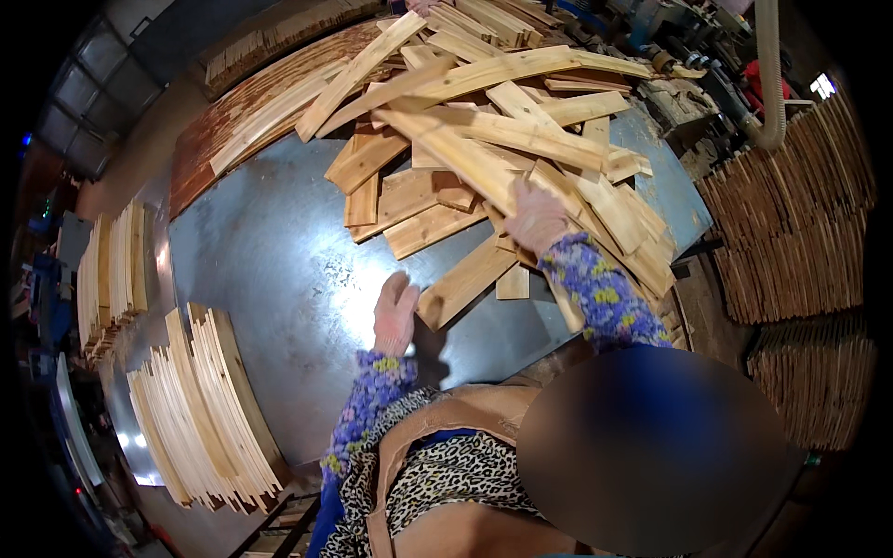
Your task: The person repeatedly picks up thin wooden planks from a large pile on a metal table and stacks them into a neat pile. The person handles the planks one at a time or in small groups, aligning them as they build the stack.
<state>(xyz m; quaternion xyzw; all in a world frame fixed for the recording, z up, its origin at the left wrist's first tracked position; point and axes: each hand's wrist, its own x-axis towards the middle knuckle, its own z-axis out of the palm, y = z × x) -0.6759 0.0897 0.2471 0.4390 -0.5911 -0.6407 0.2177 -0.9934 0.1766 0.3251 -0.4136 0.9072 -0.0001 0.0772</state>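
Grey metal table [270, 232] bears a jumbled heap of flat, grainy boards [409, 197]. Atop it slants a long pale plank [454, 156], its near end gripped by my right hand [537, 216]; beside a short board [468, 281], my left hand [395, 314] curls half-open, empty.

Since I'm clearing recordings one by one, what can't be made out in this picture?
Head view: the grip of the right hand, its palm side hidden by its own back.
Head view: the bottom layers of the board pile, covered by upper boards.
Head view: whatever lies behind the blurred oval.
Head view: the pinkish shape, cut off by the top edge.
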